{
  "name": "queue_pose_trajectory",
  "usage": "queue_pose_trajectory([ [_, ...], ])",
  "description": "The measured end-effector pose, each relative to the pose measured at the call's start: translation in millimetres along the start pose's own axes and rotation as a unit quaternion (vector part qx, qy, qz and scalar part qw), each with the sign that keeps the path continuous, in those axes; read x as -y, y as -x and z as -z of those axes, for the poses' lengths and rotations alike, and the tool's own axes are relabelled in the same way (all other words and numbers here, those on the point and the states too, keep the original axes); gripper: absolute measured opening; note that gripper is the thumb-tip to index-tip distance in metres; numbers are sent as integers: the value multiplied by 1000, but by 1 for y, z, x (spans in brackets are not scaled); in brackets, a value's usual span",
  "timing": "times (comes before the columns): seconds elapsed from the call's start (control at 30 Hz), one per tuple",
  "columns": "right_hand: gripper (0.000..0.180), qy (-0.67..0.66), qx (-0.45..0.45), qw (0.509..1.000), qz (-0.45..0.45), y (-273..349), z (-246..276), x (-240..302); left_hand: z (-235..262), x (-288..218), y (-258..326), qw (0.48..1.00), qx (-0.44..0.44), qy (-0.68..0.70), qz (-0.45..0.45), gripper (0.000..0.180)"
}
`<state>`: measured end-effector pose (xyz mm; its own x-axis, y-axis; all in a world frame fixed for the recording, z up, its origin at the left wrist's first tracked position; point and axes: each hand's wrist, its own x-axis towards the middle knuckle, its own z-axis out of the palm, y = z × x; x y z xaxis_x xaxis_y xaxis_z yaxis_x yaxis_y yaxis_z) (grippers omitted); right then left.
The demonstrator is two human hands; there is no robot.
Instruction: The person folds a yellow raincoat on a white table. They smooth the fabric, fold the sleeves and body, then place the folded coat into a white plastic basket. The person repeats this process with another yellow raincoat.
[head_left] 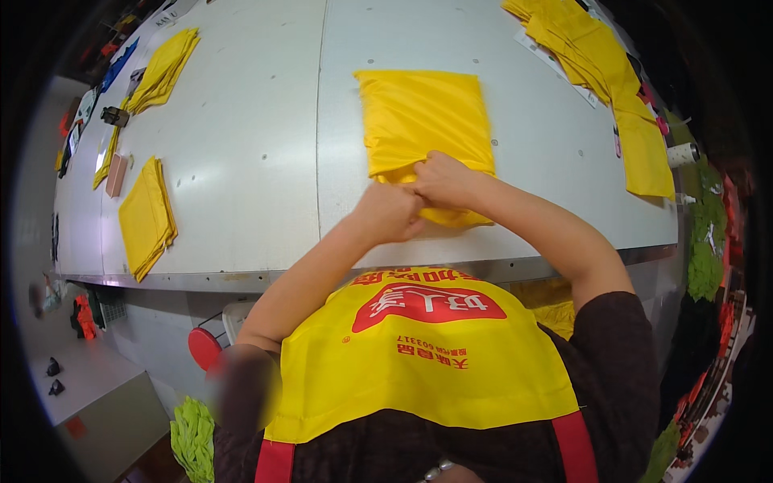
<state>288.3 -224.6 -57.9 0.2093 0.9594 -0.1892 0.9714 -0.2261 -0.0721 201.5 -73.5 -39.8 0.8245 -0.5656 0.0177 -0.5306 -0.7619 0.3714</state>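
Observation:
A folded piece of yellow fabric (427,113) with a slight sheen lies on the white table in front of me, close to its near edge. My left hand (390,212) is closed at the fabric's near left corner, knuckles up. Just right of it and a little farther away, my right hand (448,179) pinches the near part, which is bunched and lifted. The two hands meet at the fingertips. What lies under my fingers is hidden.
Folded yellow stacks lie on the table's left side, one near (147,219) and one far (165,71). A long yellow pile (616,88) covers the right edge, beside a white thread cone (683,154). Below the left edge is a red round stool seat (204,349).

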Motion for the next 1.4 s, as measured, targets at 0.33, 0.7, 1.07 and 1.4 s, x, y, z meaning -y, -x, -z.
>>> queue_pose_trajectory([
  [0.33, 39, -161, 5, 982, -100, -31, 26, -2, -55, -62, -48, 980, -28, 180, 80, 16],
  [0.7, 71, -284, -114, 921, -243, 58, 25, -20, -31, -55, -31, 987, -146, -62, 27, 8],
  [1.07, 37, -225, -274, 900, -254, 67, -48, -16, -28, -21, -47, 994, -99, 38, 7, 10],
  [1.4, 17, -492, -386, 675, -392, 91, -56, 13, -35, 20, -58, 974, -164, 120, -101, 22],
])
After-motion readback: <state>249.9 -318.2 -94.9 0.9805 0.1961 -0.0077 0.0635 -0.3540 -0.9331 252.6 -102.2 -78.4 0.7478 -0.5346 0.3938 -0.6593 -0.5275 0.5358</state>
